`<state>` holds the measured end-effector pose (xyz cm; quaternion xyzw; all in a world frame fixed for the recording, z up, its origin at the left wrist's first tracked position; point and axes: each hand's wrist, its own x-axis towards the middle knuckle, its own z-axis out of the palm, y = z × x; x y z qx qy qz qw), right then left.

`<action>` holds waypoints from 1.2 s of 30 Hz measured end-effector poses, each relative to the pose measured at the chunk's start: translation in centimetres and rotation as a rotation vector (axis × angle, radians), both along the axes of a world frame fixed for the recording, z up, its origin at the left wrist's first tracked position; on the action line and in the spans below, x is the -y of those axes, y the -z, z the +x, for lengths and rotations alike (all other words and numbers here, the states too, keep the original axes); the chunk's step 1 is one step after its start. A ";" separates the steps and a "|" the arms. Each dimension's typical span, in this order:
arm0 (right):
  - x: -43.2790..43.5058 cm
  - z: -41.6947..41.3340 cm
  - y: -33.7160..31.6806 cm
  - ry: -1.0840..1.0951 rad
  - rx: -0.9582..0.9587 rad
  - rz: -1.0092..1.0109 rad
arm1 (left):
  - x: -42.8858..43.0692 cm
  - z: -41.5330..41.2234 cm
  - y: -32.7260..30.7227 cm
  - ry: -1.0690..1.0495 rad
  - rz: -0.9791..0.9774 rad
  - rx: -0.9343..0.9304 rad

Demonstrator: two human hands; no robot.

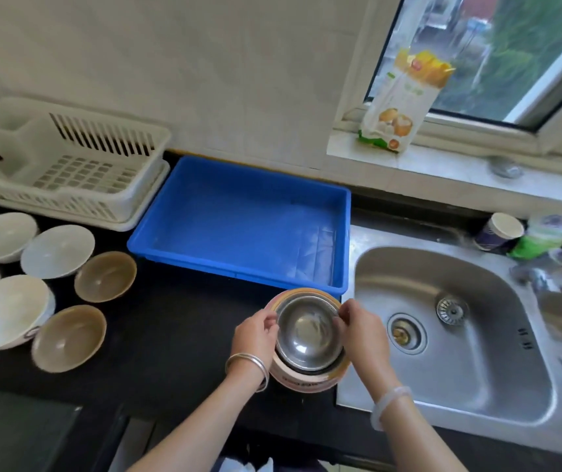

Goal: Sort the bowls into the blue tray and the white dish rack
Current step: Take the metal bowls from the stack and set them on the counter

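A steel-lined bowl (306,330) with a pink and yellow outer shell sits on the black counter just in front of the blue tray (157,233). My left hand (255,332) grips its left rim and my right hand (363,330) pinches its right rim. The blue tray holds nothing. At the far left the white dish rack (68,172) also holds nothing. Several white bowls (57,251) and two brown bowls (106,275) stand on the counter at the left.
A steel sink (449,335) lies right of the held bowl, with a tap (534,277) at its far side. A paper cup (499,231) and green packet stand behind it. A food bag (402,103) leans on the window sill.
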<state>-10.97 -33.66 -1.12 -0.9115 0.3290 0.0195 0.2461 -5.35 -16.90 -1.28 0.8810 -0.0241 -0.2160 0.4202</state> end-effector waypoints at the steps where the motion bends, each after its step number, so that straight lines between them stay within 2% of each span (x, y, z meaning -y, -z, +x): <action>1: 0.2 0.0 -0.1 0.018 0.000 0.029 | 0.0 0.1 0.0 -0.014 -0.011 -0.014; 17: 2.9 -1.1 -1.6 0.198 0.096 0.361 | 1.4 0.8 -0.7 0.009 0.033 -0.078; 27: 3.7 -1.3 -2.4 0.253 0.204 0.463 | 0.8 0.5 -0.8 -0.121 -0.145 -0.146; 36: 1.7 1.5 -4.8 0.175 0.307 0.574 | -3.8 2.4 -2.2 -0.372 -0.343 -0.206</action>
